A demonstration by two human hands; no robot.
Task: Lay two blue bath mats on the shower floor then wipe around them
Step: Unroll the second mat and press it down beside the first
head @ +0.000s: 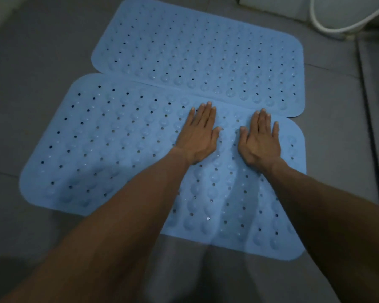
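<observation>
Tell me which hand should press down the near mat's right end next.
Right, probably. The right hand lies flat on the near mat closer to that end; the left hand sits toward the middle.

The forearms hide part of the near mat (109,138); the white hose (328,27) is cut off top right.

Dim, bluish, soft throughout.
Shadowed across the near bath mat (109,136) under both forearms; blurred and bent toward the frame edges.
</observation>
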